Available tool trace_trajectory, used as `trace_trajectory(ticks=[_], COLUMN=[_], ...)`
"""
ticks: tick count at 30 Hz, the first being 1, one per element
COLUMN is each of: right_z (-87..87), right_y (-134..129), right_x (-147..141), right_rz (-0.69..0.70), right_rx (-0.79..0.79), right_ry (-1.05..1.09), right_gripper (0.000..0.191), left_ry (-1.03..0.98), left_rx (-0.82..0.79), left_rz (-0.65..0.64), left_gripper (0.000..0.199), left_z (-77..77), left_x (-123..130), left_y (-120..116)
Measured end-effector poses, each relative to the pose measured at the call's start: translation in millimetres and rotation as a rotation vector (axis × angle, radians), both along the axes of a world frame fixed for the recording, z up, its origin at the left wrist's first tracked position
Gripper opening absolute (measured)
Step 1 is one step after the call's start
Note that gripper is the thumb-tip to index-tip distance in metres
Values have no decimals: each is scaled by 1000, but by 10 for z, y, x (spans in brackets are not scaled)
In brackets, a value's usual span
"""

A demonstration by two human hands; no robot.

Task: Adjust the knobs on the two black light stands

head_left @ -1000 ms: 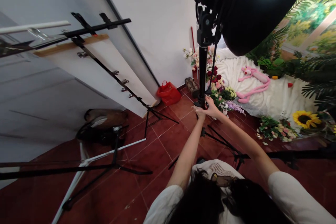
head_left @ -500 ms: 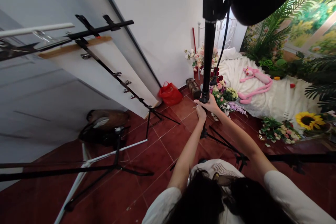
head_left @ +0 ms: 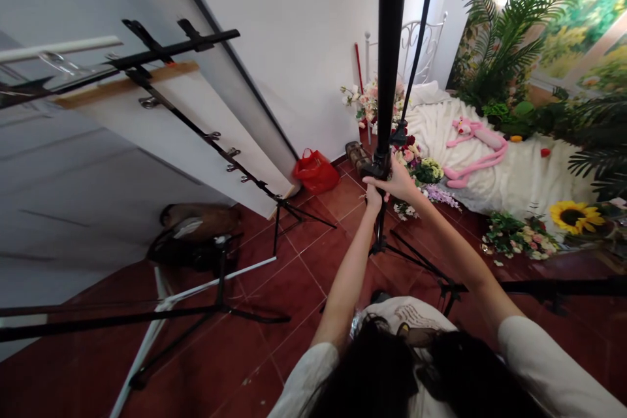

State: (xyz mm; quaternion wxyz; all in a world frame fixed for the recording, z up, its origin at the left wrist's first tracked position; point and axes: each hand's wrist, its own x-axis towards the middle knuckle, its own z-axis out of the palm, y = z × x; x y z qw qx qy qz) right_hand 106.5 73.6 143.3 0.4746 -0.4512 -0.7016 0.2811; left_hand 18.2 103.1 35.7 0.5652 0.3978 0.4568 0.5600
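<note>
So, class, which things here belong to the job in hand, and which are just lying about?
In hand:
black stand, gripped by left hand and right hand
probably the black cable hanging beside it

Apparently just lying about:
red bag
pink plush toy on the white blanket
sunflower

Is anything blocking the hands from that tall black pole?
No, nothing that I can see. The right hand and the left hand are both at the black pole, gripping it. A black cord hangs beside the pole, above the hands, not between them and it.
</note>
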Motion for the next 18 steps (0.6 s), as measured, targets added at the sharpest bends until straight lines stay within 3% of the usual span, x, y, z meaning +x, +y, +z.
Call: trace_trajectory(ticks=[3, 5, 10, 13, 18], right_z=[-241, -476, -1024, -1154, -1131], right_y=[-81, -145, -264, -270, -162], right_x=[329, 479, 477, 408, 443], right_rz=[118, 117, 52, 19, 2], right_rx=[3, 14, 41, 76, 10], right_ry=[-85, -133, -246, -304, -410], right_gripper=[62, 53, 44, 38, 34], left_ry=[-134, -196, -226, -238, -245], left_rx=[-52, -39, -1, 16, 25], left_rz=[-112, -169, -242, -261, -263], left_gripper=[64, 68, 73, 75, 78], left_z=[17, 33, 57, 58, 31], left_x=[-10, -24, -51, -58, -48], left_y=[-7, -6, -12, -18, -3])
